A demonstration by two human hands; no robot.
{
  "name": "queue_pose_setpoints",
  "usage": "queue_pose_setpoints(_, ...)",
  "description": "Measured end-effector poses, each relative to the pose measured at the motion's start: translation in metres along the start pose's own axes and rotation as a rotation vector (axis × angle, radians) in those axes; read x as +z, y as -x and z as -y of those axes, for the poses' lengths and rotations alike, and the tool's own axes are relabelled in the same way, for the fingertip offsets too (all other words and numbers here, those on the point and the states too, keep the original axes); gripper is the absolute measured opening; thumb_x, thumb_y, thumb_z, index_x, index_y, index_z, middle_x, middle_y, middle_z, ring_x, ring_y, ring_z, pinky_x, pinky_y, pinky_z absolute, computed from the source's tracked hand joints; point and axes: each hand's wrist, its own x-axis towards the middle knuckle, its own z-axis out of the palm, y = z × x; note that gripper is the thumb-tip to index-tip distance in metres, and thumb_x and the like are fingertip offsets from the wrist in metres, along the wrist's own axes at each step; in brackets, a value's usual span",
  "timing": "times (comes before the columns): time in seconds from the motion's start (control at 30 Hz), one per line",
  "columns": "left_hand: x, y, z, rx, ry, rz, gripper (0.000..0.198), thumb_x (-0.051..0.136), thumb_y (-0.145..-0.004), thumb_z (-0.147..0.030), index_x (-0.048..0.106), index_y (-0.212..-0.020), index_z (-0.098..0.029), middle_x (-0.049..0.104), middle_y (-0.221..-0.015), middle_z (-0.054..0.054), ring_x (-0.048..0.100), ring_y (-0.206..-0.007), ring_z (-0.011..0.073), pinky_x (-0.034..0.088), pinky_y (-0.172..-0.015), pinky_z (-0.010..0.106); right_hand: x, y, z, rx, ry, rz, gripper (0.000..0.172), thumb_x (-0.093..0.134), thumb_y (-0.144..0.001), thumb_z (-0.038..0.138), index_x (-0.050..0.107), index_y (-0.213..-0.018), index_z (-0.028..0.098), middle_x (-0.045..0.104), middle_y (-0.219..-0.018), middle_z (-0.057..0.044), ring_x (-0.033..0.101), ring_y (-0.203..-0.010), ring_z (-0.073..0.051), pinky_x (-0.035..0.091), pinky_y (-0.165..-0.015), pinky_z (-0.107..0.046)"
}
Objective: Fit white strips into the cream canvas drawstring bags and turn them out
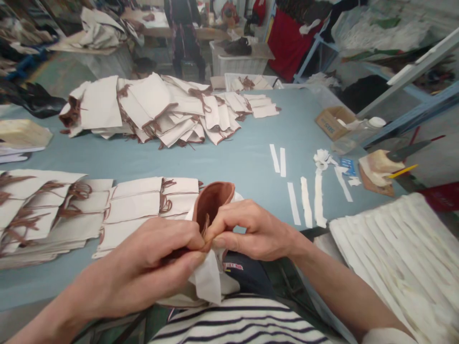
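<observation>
Between my hands is an off-white cloth pouch [215, 196] with a brown lining, its mouth gaping upward and its lower part hanging over my lap. My left hand [154, 258] pinches the brown edge at the near side of the mouth. Close against it, my right hand [247, 229] grips the same edge between thumb and fingers. A thin brown strand shows by the fingertips. Part of the pouch is hidden behind my hands. To the left, stacks of similar off-white pieces [134, 200] with brown edging and ties lie on the blue-topped table [244, 153].
A loose heap of off-white pieces [143, 100] spreads along the table's far side. White strips [294, 203] lie to the right, near a cardboard box [333, 122] and a clear jar [362, 134]. Folded white padding [401, 258] sits beside my right arm. A person [184, 33] stands beyond.
</observation>
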Motion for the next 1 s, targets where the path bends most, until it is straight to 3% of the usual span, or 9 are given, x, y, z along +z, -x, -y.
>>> queue_pose_setpoints(0.1, 0.007, 0.002, 0.005, -0.038, 0.142, -0.035, 0.024, 0.048, -0.107, -0.02, 0.06, -0.086, -0.021, 0.06, -0.072, -0.005, 0.056, -0.063, 0.0101, 0.043, -0.061, 0.02, 0.001, 0.003, -0.012, 0.087, -0.243, 0.017, 0.019, 0.062, -0.104, 0.028, 0.073, -0.096, 0.015, 0.073, -0.085, -0.002, 0.062, -0.071, -0.011, 0.047, -0.067, -0.02)
queue_pose_setpoints(0.27, 0.01, 0.007, 0.014, -0.087, 0.161, -0.053, 0.016, 0.052, -0.106, -0.019, 0.066, -0.102, -0.023, 0.071, -0.088, -0.004, 0.066, -0.077, 0.0115, 0.048, -0.072, 0.018, -0.006, 0.009, -0.01, 0.104, -0.085, 0.064, 0.024, 0.051, -0.101, 0.017, 0.074, -0.109, 0.015, 0.074, -0.09, -0.003, 0.063, -0.077, -0.013, 0.047, -0.074, -0.023)
queue_pose_setpoints(0.33, 0.009, 0.007, 0.012, -0.073, 0.094, -0.053, 0.015, 0.053, -0.107, -0.021, 0.067, -0.102, -0.024, 0.074, -0.092, -0.003, 0.068, -0.08, 0.0124, 0.048, -0.074, 0.019, -0.011, 0.008, -0.002, 0.105, -0.045, 0.069, 0.023, 0.05, -0.099, 0.015, 0.073, -0.103, 0.016, 0.076, -0.095, -0.004, 0.066, -0.085, -0.014, 0.048, -0.08, -0.026)
queue_pose_setpoints(0.4, 0.008, 0.004, 0.006, -0.052, 0.037, -0.043, 0.015, 0.054, -0.107, -0.023, 0.068, -0.102, -0.024, 0.075, -0.09, -0.002, 0.068, -0.079, 0.0123, 0.047, -0.072, 0.02, -0.015, 0.002, 0.005, 0.123, -0.036, 0.067, 0.017, 0.056, -0.1, 0.023, 0.07, -0.092, 0.018, 0.074, -0.09, -0.002, 0.064, -0.081, -0.014, 0.046, -0.078, -0.025)
queue_pose_setpoints(0.53, 0.002, -0.009, -0.002, -0.041, -0.037, -0.084, 0.02, 0.057, -0.105, -0.023, 0.067, -0.087, -0.02, 0.066, -0.072, -0.004, 0.058, -0.064, 0.0105, 0.041, -0.061, 0.02, -0.013, -0.013, 0.009, 0.127, -0.063, 0.045, 0.04, 0.061, -0.1, 0.04, 0.05, -0.068, 0.02, 0.048, -0.065, 0.005, 0.044, -0.062, -0.011, 0.033, -0.059, -0.023)
queue_pose_setpoints(0.63, -0.005, -0.021, 0.003, -0.093, 0.031, -0.072, 0.031, 0.061, -0.102, -0.028, 0.059, -0.073, -0.018, 0.052, -0.061, -0.006, 0.045, -0.055, 0.0092, 0.032, -0.051, 0.02, -0.01, -0.019, 0.007, 0.108, -0.157, 0.03, 0.041, 0.056, -0.1, 0.039, 0.041, -0.065, 0.022, 0.037, -0.062, 0.006, 0.037, -0.06, -0.01, 0.029, -0.055, -0.023)
queue_pose_setpoints(0.77, -0.019, -0.031, 0.017, -0.143, 0.269, 0.074, 0.045, 0.061, -0.101, -0.047, 0.052, -0.067, -0.018, 0.042, -0.061, -0.006, 0.038, -0.056, 0.0102, 0.029, -0.05, 0.023, -0.017, -0.016, 0.008, 0.097, -0.014, -0.037, 0.034, 0.056, -0.097, 0.032, 0.043, -0.067, 0.022, 0.039, -0.06, 0.007, 0.035, -0.056, -0.009, 0.028, -0.054, -0.024)
queue_pose_setpoints(0.87, -0.025, -0.031, 0.024, -0.159, 0.285, 0.022, 0.059, 0.044, -0.106, -0.06, 0.056, -0.066, -0.018, 0.05, -0.063, -0.002, 0.044, -0.06, 0.0133, 0.037, -0.056, 0.025, -0.032, -0.005, 0.007, 0.133, 0.147, -0.104, 0.033, 0.057, -0.097, 0.033, 0.05, -0.068, 0.021, 0.045, -0.059, 0.006, 0.038, -0.054, -0.009, 0.03, -0.055, -0.024)
queue_pose_setpoints(1.0, -0.019, -0.026, 0.028, -0.19, 0.285, -0.019, 0.068, 0.026, -0.11, -0.06, 0.069, -0.078, -0.018, 0.065, -0.072, 0.002, 0.055, -0.066, 0.0176, 0.046, -0.065, 0.028, -0.047, 0.014, -0.005, 0.209, 0.243, -0.141, 0.031, 0.058, -0.099, 0.036, 0.059, -0.073, 0.019, 0.055, -0.061, 0.004, 0.044, -0.056, -0.011, 0.032, -0.055, -0.024)
